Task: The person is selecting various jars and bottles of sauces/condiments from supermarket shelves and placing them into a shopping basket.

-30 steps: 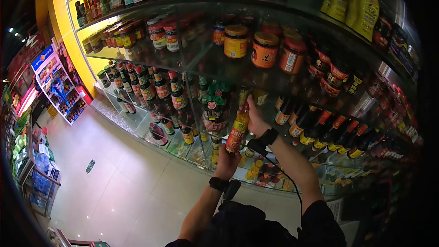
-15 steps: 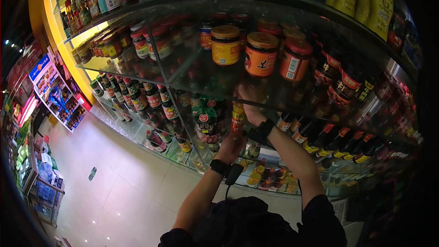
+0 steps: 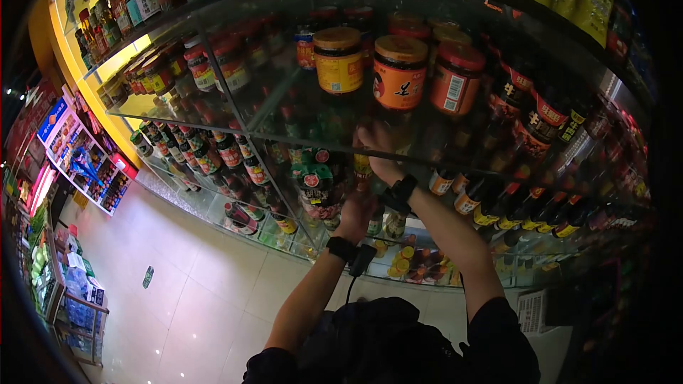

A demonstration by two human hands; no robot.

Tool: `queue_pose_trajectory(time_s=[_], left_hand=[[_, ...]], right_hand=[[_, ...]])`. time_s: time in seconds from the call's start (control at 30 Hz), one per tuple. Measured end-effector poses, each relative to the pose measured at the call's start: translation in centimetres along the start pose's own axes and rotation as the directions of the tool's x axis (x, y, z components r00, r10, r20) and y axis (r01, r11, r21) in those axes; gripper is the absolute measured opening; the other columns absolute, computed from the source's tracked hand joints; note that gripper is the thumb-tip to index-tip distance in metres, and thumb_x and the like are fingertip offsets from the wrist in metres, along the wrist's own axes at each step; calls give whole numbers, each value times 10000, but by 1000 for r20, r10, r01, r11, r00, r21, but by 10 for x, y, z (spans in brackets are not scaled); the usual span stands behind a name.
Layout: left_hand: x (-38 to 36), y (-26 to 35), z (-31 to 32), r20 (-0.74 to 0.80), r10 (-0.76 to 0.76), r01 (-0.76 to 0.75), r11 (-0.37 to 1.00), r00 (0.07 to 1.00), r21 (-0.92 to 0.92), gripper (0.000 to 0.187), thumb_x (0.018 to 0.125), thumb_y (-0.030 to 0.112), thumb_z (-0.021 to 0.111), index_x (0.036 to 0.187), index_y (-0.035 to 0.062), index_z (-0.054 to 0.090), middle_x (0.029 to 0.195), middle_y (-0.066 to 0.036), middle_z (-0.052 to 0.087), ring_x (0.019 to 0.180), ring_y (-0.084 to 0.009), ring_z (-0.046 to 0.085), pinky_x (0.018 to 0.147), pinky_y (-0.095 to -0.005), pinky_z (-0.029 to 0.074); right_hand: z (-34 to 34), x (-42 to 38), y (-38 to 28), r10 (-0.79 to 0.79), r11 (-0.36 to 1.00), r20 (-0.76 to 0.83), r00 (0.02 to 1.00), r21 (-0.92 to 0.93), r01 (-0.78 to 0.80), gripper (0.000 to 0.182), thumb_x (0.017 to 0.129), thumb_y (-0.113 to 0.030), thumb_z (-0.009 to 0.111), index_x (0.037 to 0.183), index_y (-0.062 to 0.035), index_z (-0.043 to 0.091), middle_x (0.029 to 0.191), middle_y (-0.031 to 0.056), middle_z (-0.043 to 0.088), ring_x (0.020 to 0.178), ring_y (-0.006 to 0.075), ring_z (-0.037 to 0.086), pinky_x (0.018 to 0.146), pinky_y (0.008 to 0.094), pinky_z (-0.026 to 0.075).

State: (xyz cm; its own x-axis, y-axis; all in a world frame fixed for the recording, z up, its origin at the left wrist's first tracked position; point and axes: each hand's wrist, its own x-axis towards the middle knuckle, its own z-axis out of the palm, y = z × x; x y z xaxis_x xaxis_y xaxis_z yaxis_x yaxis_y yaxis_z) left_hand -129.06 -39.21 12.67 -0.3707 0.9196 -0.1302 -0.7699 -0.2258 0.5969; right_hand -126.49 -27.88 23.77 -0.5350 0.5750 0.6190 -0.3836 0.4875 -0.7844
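Note:
My left hand (image 3: 358, 215) closes round the lower part of a bottle with a yellow label (image 3: 362, 168), below the glass shelf edge. My right hand (image 3: 376, 141) is at the bottle's upper part, seen partly through the glass, its fingers bent round it. Dark bands sit on both wrists. Just left of the bottle are green and black packets (image 3: 317, 188). On the shelf above stand a yellow-labelled jar (image 3: 338, 70), an orange-labelled jar (image 3: 400, 80) and a red-lidded jar (image 3: 457, 85).
Glass shelf edges (image 3: 341, 148) cross above and around my forearms. Dark sauce bottles (image 3: 491, 206) stand in a row to the right, and small bottles (image 3: 206, 149) fill the left. Farther left are a lit display rack (image 3: 84, 155) and the tiled floor (image 3: 206, 299).
The view has shifted slightly. My left hand has moved up the bottle, which now shows less of its length between my hands. Both hands stay at it.

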Motion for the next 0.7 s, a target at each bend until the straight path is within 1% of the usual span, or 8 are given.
queue_pose_trajectory(time_s=[0.07, 0.13, 0.23, 0.3, 0.37, 0.43, 0.6, 0.7], left_hand=[[4, -3, -6, 66, 15, -13, 1000, 998, -28, 173, 907, 280, 438, 1039, 172, 463, 899, 40, 474, 797, -89, 483, 714, -245, 405], [8, -4, -13, 132, 31, -24, 998, 991, -57, 152, 912, 290, 431, 1013, 182, 468, 877, 56, 476, 780, -69, 481, 697, -238, 401], [11, -2, -15, 216, 43, -18, 993, 976, -117, 140, 919, 304, 422, 972, 189, 482, 836, 81, 488, 740, -46, 480, 668, -216, 391], [13, -2, -12, 121, 25, -12, 995, 992, -101, 205, 908, 386, 433, 935, 184, 453, 799, 78, 443, 705, -69, 440, 648, -245, 335], [14, -1, -14, 143, 25, -6, 991, 989, -130, 211, 908, 376, 432, 955, 172, 460, 833, 61, 467, 745, -82, 468, 681, -251, 361], [17, -2, -19, 166, 34, -8, 987, 986, -159, 220, 908, 366, 432, 975, 160, 466, 866, 45, 491, 786, -94, 497, 714, -258, 386], [13, -3, -20, -46, -7, 3, 996, 999, -86, 320, 922, 327, 401, 1132, 92, 455, 1060, -79, 538, 1016, -194, 520, 912, -329, 406], [10, -2, -16, -114, -31, 23, 997, 993, -68, 329, 927, 317, 396, 1146, 78, 448, 1065, -92, 532, 1012, -211, 514, 908, -343, 406]], right_hand=[[-1, -2, 5, 0, 999, 36, 999, -52, 2, 110, 895, -145, 451, 874, -48, 497, 681, -5, 497, 625, 87, 459, 566, 243, 369], [5, -4, 7, 53, 984, 10, 999, 172, -54, 84, 880, -123, 464, 891, -45, 494, 680, -12, 480, 631, 85, 452, 569, 244, 373], [8, -2, 9, 41, 990, 40, 998, 135, -46, 67, 867, -105, 483, 901, -47, 487, 718, -7, 476, 641, 81, 442, 582, 238, 376], [10, 1, 12, 10, 990, 30, 1000, 138, -14, 73, 860, -92, 497, 915, -45, 488, 752, -3, 482, 658, 78, 446, 593, 237, 383], [9, -1, 15, -21, 990, 18, 1000, 139, 18, 87, 853, -80, 512, 929, -44, 490, 786, 1, 488, 674, 75, 449, 604, 235, 391], [11, -1, 1, 42, 963, 17, 999, 265, -45, 133, 828, -27, 537, 953, -40, 497, 844, -2, 493, 715, 71, 462, 635, 231, 409], [9, -1, 6, 65, 921, 35, 997, 383, -74, 193, 804, 23, 551, 978, -43, 499, 863, -11, 502, 746, 73, 482, 678, 234, 427], [10, -3, 12, 49, 909, 52, 997, 412, -66, 255, 796, 25, 563, 1028, -45, 482, 911, -3, 500, 797, 79, 488, 719, 239, 434]])
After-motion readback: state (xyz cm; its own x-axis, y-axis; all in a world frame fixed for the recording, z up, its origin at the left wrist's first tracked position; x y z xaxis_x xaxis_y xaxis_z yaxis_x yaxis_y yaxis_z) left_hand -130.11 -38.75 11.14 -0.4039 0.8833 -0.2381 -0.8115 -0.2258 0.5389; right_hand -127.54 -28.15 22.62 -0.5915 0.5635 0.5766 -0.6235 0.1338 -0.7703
